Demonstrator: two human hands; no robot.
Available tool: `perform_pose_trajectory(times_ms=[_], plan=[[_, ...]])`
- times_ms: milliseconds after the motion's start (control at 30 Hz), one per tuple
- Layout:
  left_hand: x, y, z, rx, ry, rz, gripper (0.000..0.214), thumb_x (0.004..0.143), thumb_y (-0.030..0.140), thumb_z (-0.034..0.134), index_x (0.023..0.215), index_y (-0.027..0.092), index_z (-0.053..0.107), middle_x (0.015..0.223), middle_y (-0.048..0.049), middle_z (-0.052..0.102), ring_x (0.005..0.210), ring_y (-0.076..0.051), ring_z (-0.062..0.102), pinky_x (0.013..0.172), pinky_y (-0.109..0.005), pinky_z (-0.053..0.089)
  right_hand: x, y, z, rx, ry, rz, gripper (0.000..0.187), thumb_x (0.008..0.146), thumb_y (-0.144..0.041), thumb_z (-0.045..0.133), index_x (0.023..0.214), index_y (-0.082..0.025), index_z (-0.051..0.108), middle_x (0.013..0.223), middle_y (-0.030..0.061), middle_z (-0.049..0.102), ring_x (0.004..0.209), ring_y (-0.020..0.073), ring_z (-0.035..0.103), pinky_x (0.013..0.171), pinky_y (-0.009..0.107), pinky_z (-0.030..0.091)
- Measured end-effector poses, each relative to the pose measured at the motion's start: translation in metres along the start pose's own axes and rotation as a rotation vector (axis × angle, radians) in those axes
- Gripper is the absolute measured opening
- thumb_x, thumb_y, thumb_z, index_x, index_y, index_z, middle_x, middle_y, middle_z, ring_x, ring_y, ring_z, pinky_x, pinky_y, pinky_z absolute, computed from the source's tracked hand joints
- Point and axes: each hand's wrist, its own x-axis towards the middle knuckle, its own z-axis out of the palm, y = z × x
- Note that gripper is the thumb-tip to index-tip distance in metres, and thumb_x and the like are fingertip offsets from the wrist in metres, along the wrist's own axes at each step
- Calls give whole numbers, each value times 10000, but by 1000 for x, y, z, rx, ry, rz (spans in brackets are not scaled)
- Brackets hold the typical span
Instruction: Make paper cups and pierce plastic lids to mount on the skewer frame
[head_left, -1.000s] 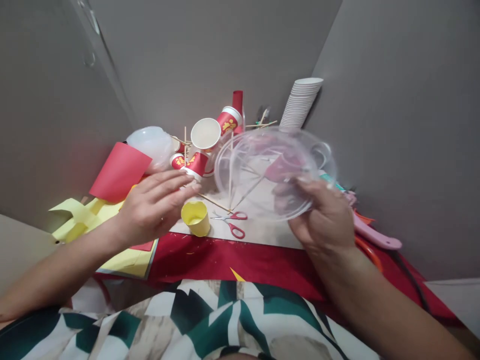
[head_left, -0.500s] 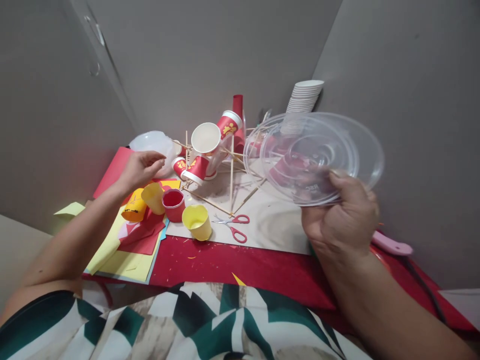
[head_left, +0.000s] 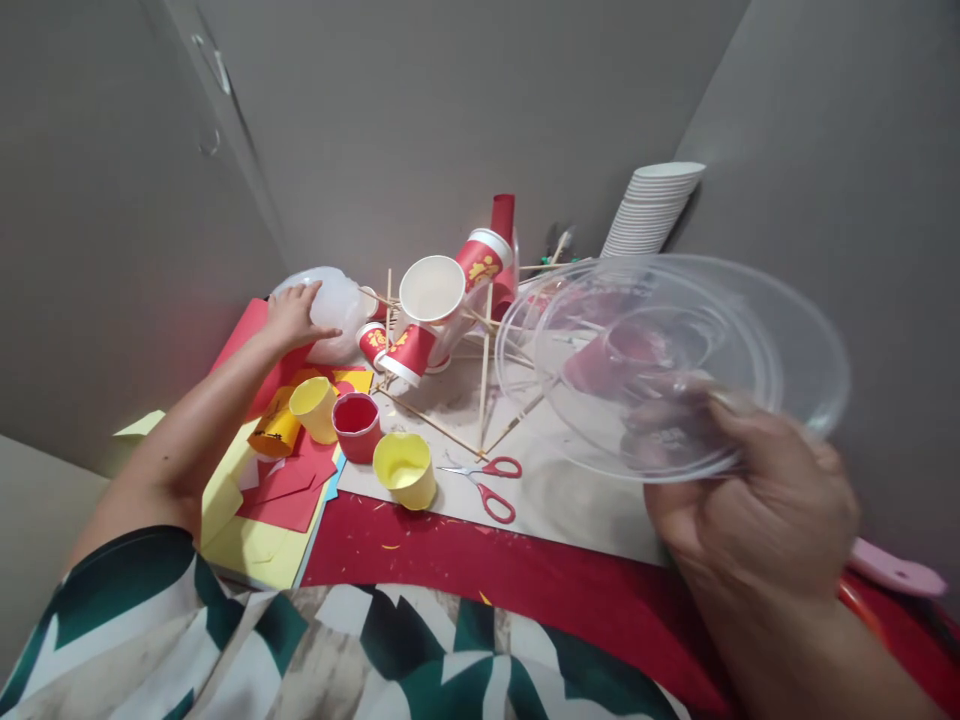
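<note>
My right hand [head_left: 757, 500] grips a stack of clear plastic plates [head_left: 667, 350] by its near edge, holding it tilted above the right side of the table. My left hand [head_left: 289, 315] reaches far left and rests on a translucent white plastic bowl [head_left: 334, 305] lying upside down at the back; its fingers curl over the bowl's side. Between the hands stands a frame of wooden sticks [head_left: 484, 380] carrying red and white paper cups [head_left: 431, 290].
Small yellow cups [head_left: 405, 470], a red cup [head_left: 356, 425] and red-handled scissors [head_left: 491, 485] lie on the table by sheets of red and yellow paper [head_left: 270, 500]. A stack of white plates [head_left: 649, 210] leans in the back corner. Grey walls close in on three sides.
My left hand has moved away from the front cups to the white bowl at the back left. My right hand has carried the clear plates rightward and nearer to me.
</note>
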Motion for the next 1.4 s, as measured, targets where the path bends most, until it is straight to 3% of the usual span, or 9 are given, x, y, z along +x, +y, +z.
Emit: perform_pose_trajectory(times_ms=[233,400,500,667,933,1133,1233,1333,1400], plan=[[-6,1,6,99,4,-10,896,820,376,798,1570,158,358,1574,-199,423,1425,-391,382,1182,-495,242,0,-2,-6,-115,-35,90,84,600,-222,695,611,-244,776,618,18,734,461,163,631,335,235,443],[-3,0,-3,140,22,-24,862,844,392,797,1549,132,375,1539,-213,447,1390,-393,402,1162,-490,261,2,2,-19,-110,-36,139,340,780,-84,513,658,-230,794,716,-14,735,551,122,649,419,202,470],[7,-1,-4,153,18,-23,838,862,405,776,1544,132,373,1532,-219,453,1390,-394,402,1160,-503,268,8,4,-24,-106,-17,130,237,748,-160,578,676,-224,794,669,-1,719,533,129,639,405,212,465],[27,-4,3,175,19,-41,854,851,416,768,1545,135,359,1524,-241,445,1381,-417,412,1154,-535,267,13,1,-21,-79,8,39,82,558,-212,714,622,-233,762,641,30,729,458,170,624,325,266,430],[48,-5,24,130,11,-56,929,826,475,727,1583,132,312,1551,-267,410,1400,-462,392,1154,-586,265,8,5,-25,-72,45,57,112,700,-233,679,712,-234,791,689,26,738,574,151,662,467,273,529],[46,-5,32,-20,47,3,1005,826,429,720,1637,105,225,1640,-288,280,1505,-454,282,1210,-616,183,10,2,-14,-91,65,-53,103,600,-246,680,639,-225,773,550,27,678,457,174,615,371,280,440],[37,4,30,-302,118,36,871,831,346,690,1583,56,359,1609,-273,360,1503,-416,313,1241,-545,187,9,2,-12,-71,101,-76,98,591,-228,686,641,-228,772,632,27,719,512,167,637,407,286,474],[24,24,25,-552,97,34,596,846,328,658,1377,61,608,1376,-224,622,1282,-357,571,1133,-469,401,9,3,-16,-60,113,-36,102,595,-225,686,649,-240,772,665,20,724,563,167,648,441,292,510],[15,39,20,-632,57,44,447,861,352,656,1226,98,699,1207,-171,712,1130,-303,648,1041,-424,481,9,4,-18,-64,105,16,108,640,-237,681,683,-235,780,688,14,717,596,159,648,463,286,527]])
